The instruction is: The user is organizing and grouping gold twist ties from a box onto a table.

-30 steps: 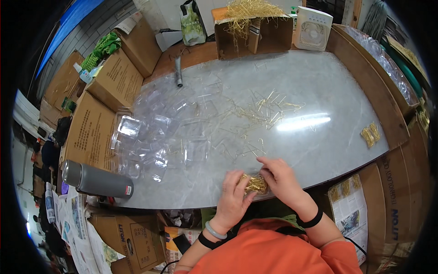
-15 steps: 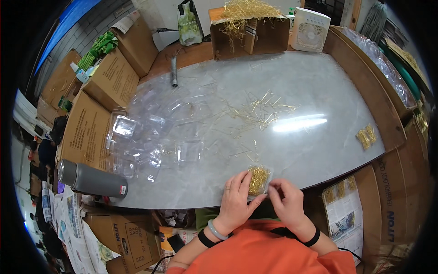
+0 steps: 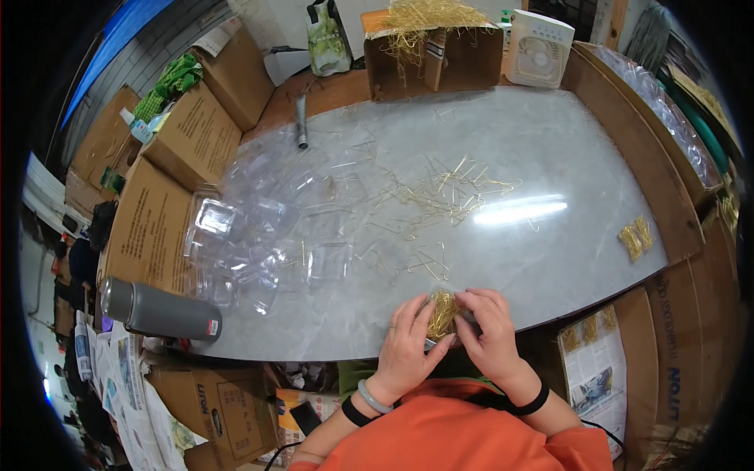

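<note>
Near the front edge of the grey table I hold a small clear plastic box packed with gold wire hooks (image 3: 444, 311). My left hand (image 3: 406, 344) grips its left side, fingers along the far part and thumb at the near edge. On the opposite side my right hand (image 3: 488, 328) closes round the pack, its fingertips pressing in at the hooks. Most of the box's walls are hidden by my hands. Just beyond lie a few loose gold hooks (image 3: 426, 262), and a bigger scatter of them (image 3: 459, 188) spreads over the table's middle.
Many empty clear plastic boxes (image 3: 259, 212) cover the table's left side. A grey bottle (image 3: 161, 308) lies at the front left, and two filled packs (image 3: 635, 237) rest at the right. At the back stand a carton heaped with hooks (image 3: 433, 67) and a white fan (image 3: 540, 49).
My right hand has shifted up and inward, from the box's near right corner onto its side. My left hand stays about where it was.
</note>
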`<state>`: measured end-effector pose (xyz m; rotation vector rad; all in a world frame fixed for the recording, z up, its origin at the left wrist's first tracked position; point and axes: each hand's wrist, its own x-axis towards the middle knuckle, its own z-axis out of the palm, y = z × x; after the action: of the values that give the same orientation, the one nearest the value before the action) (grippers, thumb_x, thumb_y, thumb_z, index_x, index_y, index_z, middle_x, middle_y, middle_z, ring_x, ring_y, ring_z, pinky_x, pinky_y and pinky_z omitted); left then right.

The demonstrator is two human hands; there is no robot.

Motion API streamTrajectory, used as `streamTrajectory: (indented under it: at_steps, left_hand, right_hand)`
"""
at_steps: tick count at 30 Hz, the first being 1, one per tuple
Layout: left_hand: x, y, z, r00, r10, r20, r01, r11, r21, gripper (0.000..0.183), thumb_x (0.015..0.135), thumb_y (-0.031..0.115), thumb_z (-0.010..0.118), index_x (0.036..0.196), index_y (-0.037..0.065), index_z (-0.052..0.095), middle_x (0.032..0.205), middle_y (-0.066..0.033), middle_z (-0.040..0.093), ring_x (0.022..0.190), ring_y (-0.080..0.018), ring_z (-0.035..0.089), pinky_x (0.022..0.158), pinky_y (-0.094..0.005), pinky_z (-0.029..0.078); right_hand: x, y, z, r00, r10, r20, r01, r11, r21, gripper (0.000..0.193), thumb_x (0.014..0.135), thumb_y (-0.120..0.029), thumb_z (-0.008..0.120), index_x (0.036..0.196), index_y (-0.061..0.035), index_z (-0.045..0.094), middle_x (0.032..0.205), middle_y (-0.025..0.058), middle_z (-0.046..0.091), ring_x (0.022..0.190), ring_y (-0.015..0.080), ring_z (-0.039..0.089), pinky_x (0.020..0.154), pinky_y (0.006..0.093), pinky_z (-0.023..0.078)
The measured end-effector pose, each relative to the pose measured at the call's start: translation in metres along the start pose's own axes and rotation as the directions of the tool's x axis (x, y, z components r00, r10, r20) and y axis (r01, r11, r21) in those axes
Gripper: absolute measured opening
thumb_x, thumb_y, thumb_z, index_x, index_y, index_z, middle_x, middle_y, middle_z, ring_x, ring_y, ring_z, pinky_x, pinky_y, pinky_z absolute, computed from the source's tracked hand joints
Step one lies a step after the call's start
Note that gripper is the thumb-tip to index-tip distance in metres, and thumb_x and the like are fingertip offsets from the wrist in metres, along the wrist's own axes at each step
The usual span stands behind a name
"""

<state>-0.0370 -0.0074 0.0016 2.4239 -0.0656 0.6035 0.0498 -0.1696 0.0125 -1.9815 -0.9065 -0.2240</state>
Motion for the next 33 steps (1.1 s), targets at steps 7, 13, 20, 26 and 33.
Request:
streamTrajectory:
  at_steps: [7, 13, 20, 26, 33]
  left_hand:
    - [-0.002, -0.004, 0.001, 1.000, 0.018, 0.024, -0.018, 1.000, -0.003, 0.061, 0.090, 0.024, 0.073, 0.137, -0.008, 0.050, 0.141, -0.0244, 0.049, 0.127, -0.0429, 0.051, 0.107, -0.0480, 0.042]
    - [-0.004, -0.006, 0.001, 0.998, 0.015, 0.062, -0.013, 0.999, -0.033, 0.070, 0.094, 0.018, 0.068, 0.149, -0.008, 0.034, 0.150, -0.0275, 0.041, 0.137, -0.0447, 0.043, 0.113, -0.0470, 0.038]
    - [-0.008, -0.017, -0.013, 0.987, -0.142, 0.078, 0.155, 0.702, -0.695, 0.079, 0.106, 0.038, 0.047, 0.159, -0.004, 0.007, 0.157, -0.0309, 0.029, 0.146, -0.0413, 0.036, 0.120, -0.0467, 0.028]
    - [-0.007, -0.013, -0.016, 0.977, -0.187, 0.099, 0.181, 0.496, -0.849, 0.077, 0.108, 0.043, 0.038, 0.160, -0.002, 0.004, 0.159, -0.0286, 0.027, 0.147, -0.0398, 0.033, 0.121, -0.0481, 0.027]
    - [-0.012, -0.012, -0.012, 0.995, -0.099, 0.030, 0.102, 0.889, -0.447, 0.056, 0.103, 0.017, 0.053, 0.150, -0.007, 0.034, 0.154, -0.0279, 0.036, 0.142, -0.0420, 0.040, 0.116, -0.0468, 0.036]
  right_hand:
    - [-0.001, 0.000, 0.000, 0.997, -0.069, 0.043, 0.073, 0.992, -0.107, 0.042, 0.088, -0.002, 0.067, 0.130, -0.0001, 0.059, 0.122, 0.0175, 0.066, 0.123, 0.0410, 0.058, 0.107, 0.0538, 0.040]
    - [-0.011, -0.003, 0.003, 0.997, -0.066, 0.047, 0.069, 0.995, -0.067, 0.052, 0.092, -0.013, 0.068, 0.141, -0.0031, 0.052, 0.147, 0.0214, 0.049, 0.135, 0.0458, 0.046, 0.114, 0.0583, 0.033]
    - [0.012, -0.016, -0.009, 0.920, -0.146, 0.365, 0.267, 0.913, -0.309, 0.075, 0.081, -0.051, 0.076, 0.144, -0.0189, 0.053, 0.155, 0.0188, 0.041, 0.141, 0.0440, 0.035, 0.115, 0.0588, 0.027]
    - [0.003, -0.013, 0.019, 0.967, -0.135, 0.216, 0.177, 0.966, -0.190, 0.064, 0.074, -0.037, 0.083, 0.132, -0.0154, 0.064, 0.146, 0.0154, 0.050, 0.118, 0.0384, 0.049, 0.102, 0.0511, 0.039]
    - [0.006, -0.017, 0.013, 1.000, -0.004, 0.012, 0.010, 0.859, -0.512, 0.063, 0.074, -0.031, 0.083, 0.131, -0.0125, 0.063, 0.143, 0.0137, 0.052, 0.117, 0.0371, 0.048, 0.100, 0.0484, 0.039]
